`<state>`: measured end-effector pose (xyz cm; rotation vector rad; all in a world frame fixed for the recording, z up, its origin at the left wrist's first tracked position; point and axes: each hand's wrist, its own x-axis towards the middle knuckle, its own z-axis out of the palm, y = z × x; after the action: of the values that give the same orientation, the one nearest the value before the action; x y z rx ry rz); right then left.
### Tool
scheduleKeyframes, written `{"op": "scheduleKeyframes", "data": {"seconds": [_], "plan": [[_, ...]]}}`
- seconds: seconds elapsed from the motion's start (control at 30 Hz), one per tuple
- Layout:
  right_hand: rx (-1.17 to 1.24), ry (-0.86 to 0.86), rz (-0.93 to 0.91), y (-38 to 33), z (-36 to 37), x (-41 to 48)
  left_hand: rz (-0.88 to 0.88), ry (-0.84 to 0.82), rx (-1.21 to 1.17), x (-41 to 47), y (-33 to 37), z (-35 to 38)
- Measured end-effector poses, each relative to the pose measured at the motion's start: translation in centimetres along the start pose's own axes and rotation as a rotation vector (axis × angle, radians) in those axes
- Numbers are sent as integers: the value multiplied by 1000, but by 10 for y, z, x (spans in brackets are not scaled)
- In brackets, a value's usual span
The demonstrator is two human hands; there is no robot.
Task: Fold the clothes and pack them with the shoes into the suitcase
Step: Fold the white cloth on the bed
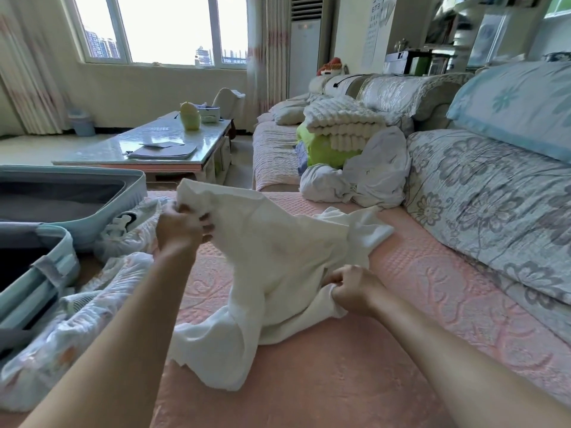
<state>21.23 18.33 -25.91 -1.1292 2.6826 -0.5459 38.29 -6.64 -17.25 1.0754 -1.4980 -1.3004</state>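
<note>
Around the work area: crumpled white clothes (370,177) heaped against the floral cushion (494,199) at the sofa's far end, well apart from both hands; stacked quilted blankets (340,125) behind that heap. Beyond the sofa, a table (117,146) carrying papers (163,151) and a yellow-green container (190,116). Along the left edge of the pink sofa cover (417,267), a printed pale cloth (92,310), lying between the left forearm and the suitcase (136,183). Case open, pale blue: far half showing grey lining, near half dark inside with a grey strap across; contents not discernible. Over the sofa cover, the white garment (278,257), partly lifted, lower folds resting on it. Fingers of the left hand (180,228) gripping its raised upper edge; fingers of the right hand (355,288) bunched around a lower fold
</note>
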Motion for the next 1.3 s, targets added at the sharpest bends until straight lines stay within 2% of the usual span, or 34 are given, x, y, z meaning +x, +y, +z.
{"op": "scheduleKeyframes", "data": {"seconds": [0.03,0.07,0.13,0.17,0.27,0.33,0.4,0.47,0.63,0.7,0.77,0.87,0.97,1.0,1.03,1.1,1.13,1.2,1.3], "plan": [[14,4,1,-2,1,2,-44,-42,66,3,-6,0],[36,22,1,-5,1,5,-45,-85,300,5,-14,1],[84,109,-6,-9,1,17,61,-155,767,5,-28,8],[101,164,-11,-10,2,24,128,-209,852,6,-32,13],[75,304,-46,-16,3,51,302,-440,820,14,-44,35],[5,326,-53,-17,0,73,390,-603,863,20,-51,48],[-59,305,-43,-18,-5,95,445,-669,914,30,-60,58],[-116,258,-9,-16,-11,118,452,-676,959,47,-72,70],[-414,1,121,-14,-17,173,344,-650,1117,87,-90,97],[-534,-48,139,-16,-14,185,303,-635,1220,100,-102,99],[-608,-16,139,-21,-9,196,303,-577,1152,108,-116,97],[-383,186,111,-39,-12,208,313,-392,963,114,-113,85],[83,415,20,-71,-26,220,434,-11,720,127,-92,67],[254,421,-24,-84,-28,225,445,82,624,131,-84,59],[406,349,-74,-97,-30,227,428,118,553,136,-79,52],[573,116,-167,-110,-27,228,313,28,542,143,-74,43],[505,54,-199,-111,-24,226,230,-71,615,143,-73,41],[256,45,-276,-107,-18,213,146,-232,758,133,-73,40],[72,61,-267,-93,1,168,262,-451,925,102,-71,42]]}}
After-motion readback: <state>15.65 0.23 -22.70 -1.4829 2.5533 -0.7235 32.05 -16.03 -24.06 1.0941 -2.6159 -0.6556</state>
